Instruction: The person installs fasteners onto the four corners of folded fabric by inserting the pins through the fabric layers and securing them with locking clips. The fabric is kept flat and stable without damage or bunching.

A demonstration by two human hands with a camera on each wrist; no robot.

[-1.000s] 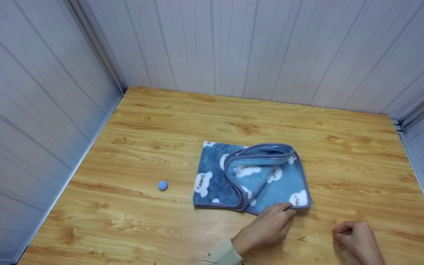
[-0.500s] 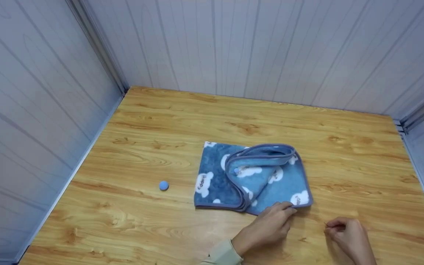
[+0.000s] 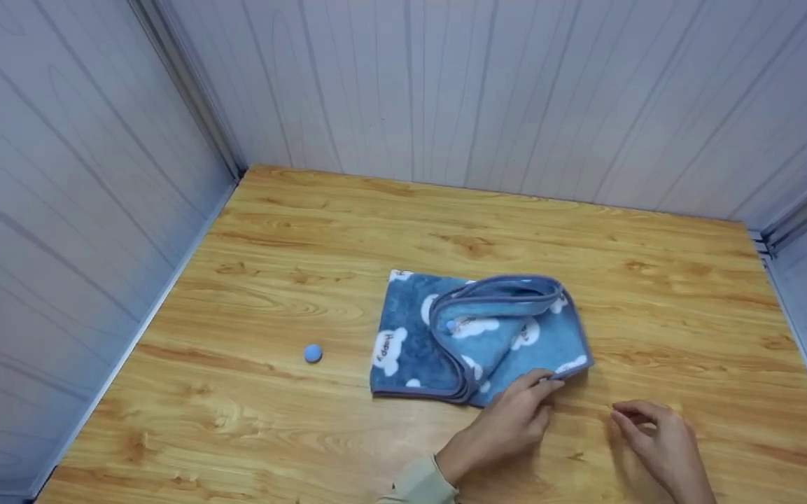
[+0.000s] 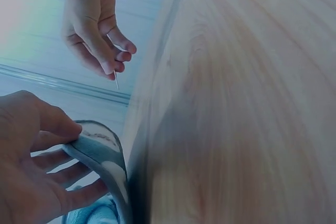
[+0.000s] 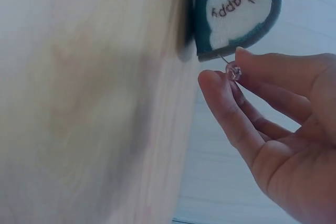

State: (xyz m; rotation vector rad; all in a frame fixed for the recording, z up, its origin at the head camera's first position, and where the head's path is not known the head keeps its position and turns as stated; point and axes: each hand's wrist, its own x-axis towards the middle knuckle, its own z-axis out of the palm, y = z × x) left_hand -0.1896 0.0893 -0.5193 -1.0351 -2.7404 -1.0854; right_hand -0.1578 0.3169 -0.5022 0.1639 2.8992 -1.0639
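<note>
A folded blue fleece blanket [image 3: 410, 357] with white bear-shaped patches and a grey-blue bound edge lies on the wooden table. My left hand [image 3: 504, 423] pinches its near edge between thumb and fingers, and the near right corner is raised; in the left wrist view the held edge [image 4: 105, 169] curves up from the fingers. To the right, my right hand [image 3: 662, 441] pinches a pin [image 5: 233, 71] with a clear faceted head. The pin's thin shaft [image 4: 117, 81] sticks out past the fingertips, toward the blanket but apart from it in the head view.
A small blue round piece [image 3: 313, 353] lies on the table [image 3: 249, 420] left of the blanket. A similar blue dot [image 3: 451, 326] shows on the folded-over layer. Pale panel walls [image 3: 438, 91] stand behind and at both sides.
My right hand has moved left and farther from me, nearer the blanket, with the pin. My left hand has lifted the blanket's near right corner and tilted it up.
</note>
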